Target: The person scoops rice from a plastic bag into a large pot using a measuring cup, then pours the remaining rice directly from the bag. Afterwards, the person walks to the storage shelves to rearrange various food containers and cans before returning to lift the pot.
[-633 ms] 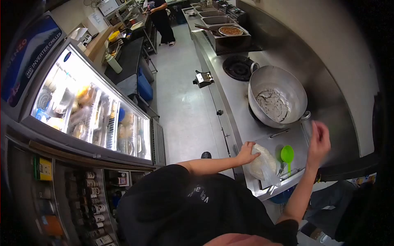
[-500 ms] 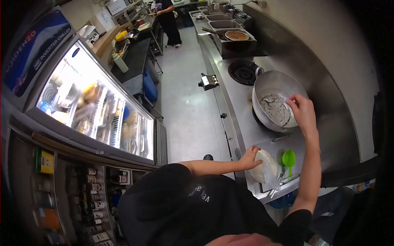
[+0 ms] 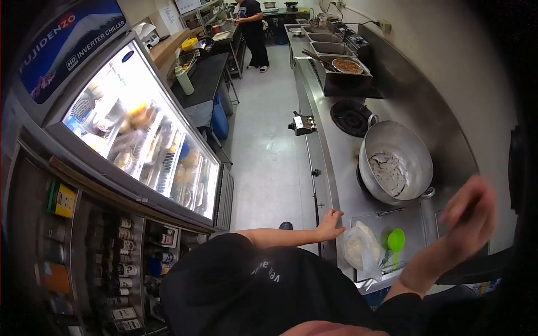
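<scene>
My left hand (image 3: 329, 225) rests on the front edge of the steel counter with its fingers stretched out and nothing in it. Just beside it lies a clear plastic bag (image 3: 358, 249) of white stuff, probably a powder. A green plastic scoop (image 3: 395, 239) sits right of the bag. My right hand (image 3: 471, 215) is raised over the counter's right side, smeared by motion, so its fingers are unclear. Beyond both hands a big metal wok (image 3: 423, 159) stands on a burner, a greyish, patchy layer on its bottom.
Behind the wok is a bare black burner (image 3: 350, 117). Farther back, a reddish-brown food tray (image 3: 347, 66) sits among steel wells. To the left stands a lit glass-door chiller (image 3: 145, 134). Another person (image 3: 255, 33) stands at the far worktable.
My right hand has left the wok, moving right and toward me. My left hand has let go of the plastic bag and moved to the counter edge. The camera view has shifted.
</scene>
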Available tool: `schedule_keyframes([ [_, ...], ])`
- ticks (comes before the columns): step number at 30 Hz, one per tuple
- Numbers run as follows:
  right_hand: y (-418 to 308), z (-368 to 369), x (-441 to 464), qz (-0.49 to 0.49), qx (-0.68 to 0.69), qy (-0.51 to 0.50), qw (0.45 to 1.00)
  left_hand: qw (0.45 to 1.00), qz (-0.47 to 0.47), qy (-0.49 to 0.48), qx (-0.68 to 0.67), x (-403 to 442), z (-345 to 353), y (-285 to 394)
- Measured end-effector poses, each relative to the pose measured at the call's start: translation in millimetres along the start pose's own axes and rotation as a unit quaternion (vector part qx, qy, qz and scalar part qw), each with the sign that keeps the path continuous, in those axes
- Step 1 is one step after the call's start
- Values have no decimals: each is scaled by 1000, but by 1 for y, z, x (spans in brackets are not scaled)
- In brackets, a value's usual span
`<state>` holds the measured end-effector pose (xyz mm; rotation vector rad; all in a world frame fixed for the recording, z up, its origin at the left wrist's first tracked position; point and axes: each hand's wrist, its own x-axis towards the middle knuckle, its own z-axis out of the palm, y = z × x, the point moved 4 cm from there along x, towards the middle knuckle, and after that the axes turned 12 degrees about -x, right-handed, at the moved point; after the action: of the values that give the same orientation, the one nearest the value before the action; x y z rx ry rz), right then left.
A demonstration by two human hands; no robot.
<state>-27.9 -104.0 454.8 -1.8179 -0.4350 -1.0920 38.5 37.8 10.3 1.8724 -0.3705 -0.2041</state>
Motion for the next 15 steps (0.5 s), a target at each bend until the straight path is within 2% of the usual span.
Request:
schedule_keyframes([
  [1, -18, 8, -8, -84, 10, -80, 993, 1000, 1, 3, 15, 1, 0, -1],
  [3, -54, 22, -30, -236, 66, -255, 935, 1000, 3, -12, 1, 3, 4, 2],
  [5, -74, 18, -26, -246, 228, -334, 881, 999, -1, -30, -13, 0, 10, 3],
  [7, -87, 1, -20, -98, 341, -470, 808, 997, 8, -79, -22, -1, 17, 6],
  [8, -89, 4, -21, -98, 338, -471, 809, 996, 11, -80, -24, -2, 20, 3],
  [10, -101, 3, -18, -211, 465, -284, 812, 994, 22, -106, -4, -5, 27, -2],
  [11, -104, 4, -20, -262, 521, -183, 791, 995, 14, -101, -8, -5, 31, -8],
  [13, -96, -1, -34, -346, 608, 34, 713, 994, 9, -105, -4, -5, 27, -6],
  [14, -90, -5, -46, -345, 606, 36, 716, 993, 5, -114, -1, -6, 28, -5],
  [15, -71, -4, -56, -149, 645, -7, 750, 993, 5, -120, -1, -7, 28, -2],
])
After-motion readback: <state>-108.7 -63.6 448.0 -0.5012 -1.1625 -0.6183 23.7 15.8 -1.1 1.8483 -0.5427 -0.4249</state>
